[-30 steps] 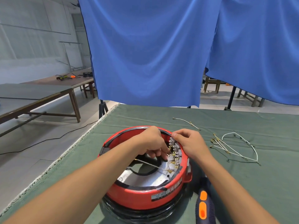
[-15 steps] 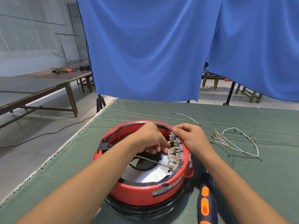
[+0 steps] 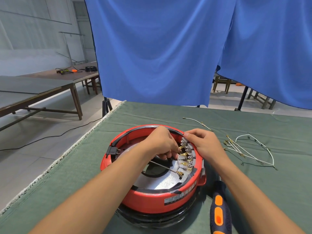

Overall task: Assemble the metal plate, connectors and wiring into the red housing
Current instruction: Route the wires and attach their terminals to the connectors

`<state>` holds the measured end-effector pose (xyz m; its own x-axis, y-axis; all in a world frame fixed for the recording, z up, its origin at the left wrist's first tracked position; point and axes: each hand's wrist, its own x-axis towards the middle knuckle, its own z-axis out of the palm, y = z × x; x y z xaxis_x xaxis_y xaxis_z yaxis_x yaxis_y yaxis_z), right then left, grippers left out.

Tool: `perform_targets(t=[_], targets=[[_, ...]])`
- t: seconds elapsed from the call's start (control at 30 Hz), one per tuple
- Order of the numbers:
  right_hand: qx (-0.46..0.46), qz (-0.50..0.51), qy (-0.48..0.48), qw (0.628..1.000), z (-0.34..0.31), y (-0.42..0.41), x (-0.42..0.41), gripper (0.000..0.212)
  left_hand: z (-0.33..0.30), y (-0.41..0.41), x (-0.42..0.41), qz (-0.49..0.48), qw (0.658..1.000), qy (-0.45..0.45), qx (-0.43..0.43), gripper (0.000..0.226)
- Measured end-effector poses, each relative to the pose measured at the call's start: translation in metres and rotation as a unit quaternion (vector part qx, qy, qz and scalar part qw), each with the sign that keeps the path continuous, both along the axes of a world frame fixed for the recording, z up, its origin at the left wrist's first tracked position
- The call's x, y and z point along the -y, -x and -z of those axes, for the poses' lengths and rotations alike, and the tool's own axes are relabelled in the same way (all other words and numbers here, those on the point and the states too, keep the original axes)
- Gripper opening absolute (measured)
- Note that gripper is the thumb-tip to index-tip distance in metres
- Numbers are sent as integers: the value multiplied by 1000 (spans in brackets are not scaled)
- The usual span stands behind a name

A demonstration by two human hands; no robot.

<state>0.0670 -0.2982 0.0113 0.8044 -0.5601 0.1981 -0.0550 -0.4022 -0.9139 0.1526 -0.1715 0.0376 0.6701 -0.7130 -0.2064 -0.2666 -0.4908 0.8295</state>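
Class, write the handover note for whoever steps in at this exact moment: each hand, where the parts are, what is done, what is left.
Left hand: inside the red housing, fingers curled at a brass connector on the terminal row.
Right hand: pinching the top of the terminal strip at the housing rim.
Done: metal plate is seated in the housing; several connectors are on.
Left: spare wires lie on the green cloth to the right; screwdriver lies by the housing.
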Motion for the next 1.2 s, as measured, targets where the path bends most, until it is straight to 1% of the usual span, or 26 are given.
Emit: perform_targets(t=[0.1, 0.23, 0.3, 0.4, 0.47, 0.6, 0.67, 0.73, 0.83, 0.93, 1.07, 1.2], targets=[[-1, -2, -2, 1000, -2, 1, -1, 13, 0, 0, 1, -1, 1000, -6, 18, 13], [-11, 14, 12, 1000, -2, 3, -2, 12, 0, -1, 2, 0, 1000, -5, 16, 14], [-18, 36, 39, 998, -2, 3, -2, 13, 0, -2, 2, -1, 1000, -2, 10, 13], [-38, 74, 114, 990, -3, 3, -2, 16, 0, -2, 3, -3, 1000, -1, -1, 14], [-50, 79, 134, 987, -4, 4, -2, 17, 1, -3, 3, -5, 1000, -2, -12, 14], [-46, 75, 132, 987, -4, 2, -5, 16, 0, -3, 1, -8, 999, -1, -41, 9], [-57, 99, 148, 982, -4, 1, -6, 12, -1, -2, 0, -10, 998, 2, -55, 5], [-74, 126, 168, 975, -5, 2, -7, 13, -1, -1, -1, -17, 998, 8, -64, 11], [-77, 134, 174, 973, -6, 4, -7, 20, -2, 1, -3, -27, 997, 15, -74, 15], [-77, 137, 179, 971, -8, 5, -9, 22, -3, 3, -2, -46, 995, 15, -92, 15], [-67, 143, 185, 970, -8, 6, -9, 18, -3, 3, -1, -50, 992, 20, -112, 15], [-62, 145, 181, 971, -9, 8, -9, 18, 1, 2, 0, -49, 992, 45, -111, 9]])
